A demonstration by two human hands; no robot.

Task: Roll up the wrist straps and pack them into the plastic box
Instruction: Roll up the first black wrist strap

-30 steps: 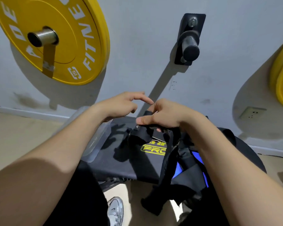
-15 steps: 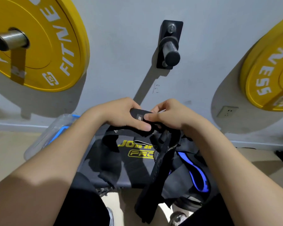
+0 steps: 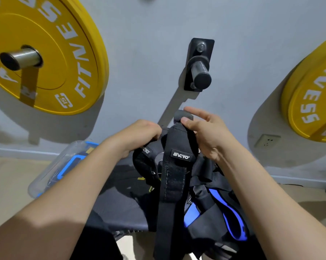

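A black wrist strap (image 3: 174, 177) with a small logo patch hangs down from both my hands, its long tail dangling toward the floor. My right hand (image 3: 203, 134) pinches the strap's top end between thumb and fingers. My left hand (image 3: 139, 136) grips the strap's left side with curled fingers. Under it a pile of more black and blue straps (image 3: 220, 212) lies on a dark padded bench (image 3: 120, 207). The clear plastic box (image 3: 51, 175) with blue clips sits to the left, partly hidden by my left forearm.
The grey wall ahead carries a yellow weight plate (image 3: 45, 53) on a peg at left, a bare black peg (image 3: 199, 68) in the middle and another yellow plate (image 3: 312, 104) at right. A wall socket (image 3: 267, 143) sits low right. Beige floor lies on both sides.
Both hands have lifted the strap higher off the bench, so its logo patch and tail now hang in front of me. The view tilted down slightly.
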